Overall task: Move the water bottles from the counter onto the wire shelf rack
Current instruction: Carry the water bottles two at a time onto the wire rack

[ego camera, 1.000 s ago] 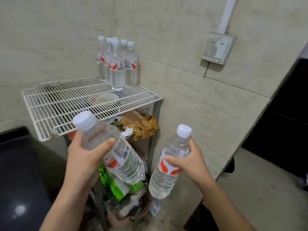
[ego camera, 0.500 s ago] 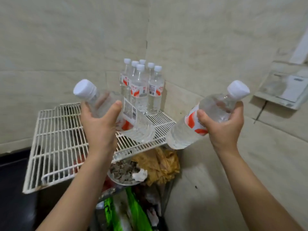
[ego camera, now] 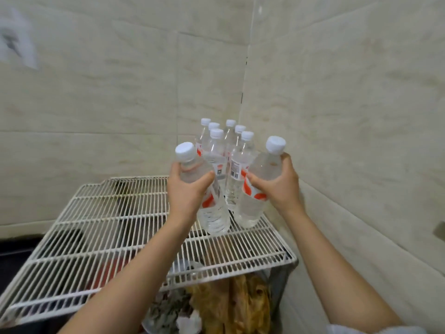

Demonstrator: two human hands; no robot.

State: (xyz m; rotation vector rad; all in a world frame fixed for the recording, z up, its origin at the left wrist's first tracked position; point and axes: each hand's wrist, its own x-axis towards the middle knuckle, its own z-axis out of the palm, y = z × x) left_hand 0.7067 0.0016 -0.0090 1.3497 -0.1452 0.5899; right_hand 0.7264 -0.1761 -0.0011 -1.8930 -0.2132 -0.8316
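My left hand point(ego camera: 186, 189) grips a clear water bottle point(ego camera: 212, 213) with a white cap and red-and-white label; it tilts left, its base at the wire shelf rack point(ego camera: 101, 227). My right hand point(ego camera: 279, 186) grips a second water bottle point(ego camera: 252, 208), tilted right, its base down by the wires near the rack's right edge. Whether either base touches the wires I cannot tell. Directly behind both stand several upright water bottles point(ego camera: 226, 145) in the rack's back right corner, against the tiled walls.
Beige tiled walls point(ego camera: 337, 116) meet in a corner just behind the bottles. Under the rack sit a bowl of scraps point(ego camera: 168, 312) and a crumpled tan bag point(ego camera: 236, 307). The rack's left and front wires are bare. A dark surface point(ego camera: 12, 251) lies at the left.
Both hands have moved forward and down over the rack, bringing the two bottles from mid-air to the wires just in front of the standing cluster. The bottles are nearer upright.
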